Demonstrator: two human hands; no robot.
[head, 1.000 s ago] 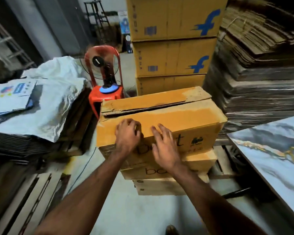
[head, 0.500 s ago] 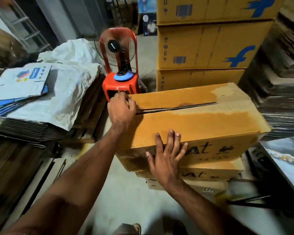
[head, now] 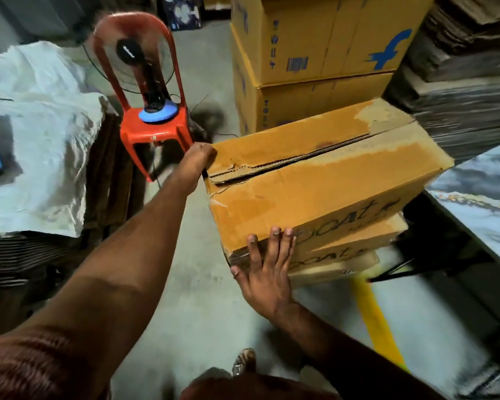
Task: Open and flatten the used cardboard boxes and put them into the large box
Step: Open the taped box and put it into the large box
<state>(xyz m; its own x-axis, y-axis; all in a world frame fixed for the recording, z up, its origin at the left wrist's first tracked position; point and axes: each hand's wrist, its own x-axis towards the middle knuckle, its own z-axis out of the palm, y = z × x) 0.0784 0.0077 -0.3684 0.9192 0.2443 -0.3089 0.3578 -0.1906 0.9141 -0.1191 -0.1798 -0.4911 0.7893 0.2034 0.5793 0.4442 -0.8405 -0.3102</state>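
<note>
Head view: my right hand [head: 267, 272] lies flat, fingers straight, on the top boAt box [head: 324, 186]'s near face. Beyond, my left hand [head: 198, 157] hooks its far corner; finger curl unclear. Opening step: next, pull the flaps [head: 289, 145] apart.

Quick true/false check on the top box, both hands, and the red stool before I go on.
1. The top box sits on other boxes. True.
2. Its top flaps are folded wide open. False: they lie down, with a narrow gap along the seam.
3. The right hand lies flat against the box's near side. True.
4. The left hand rests on the floor. False: it is at the box's far left corner.
5. A fan stands on the red stool. True.
</note>
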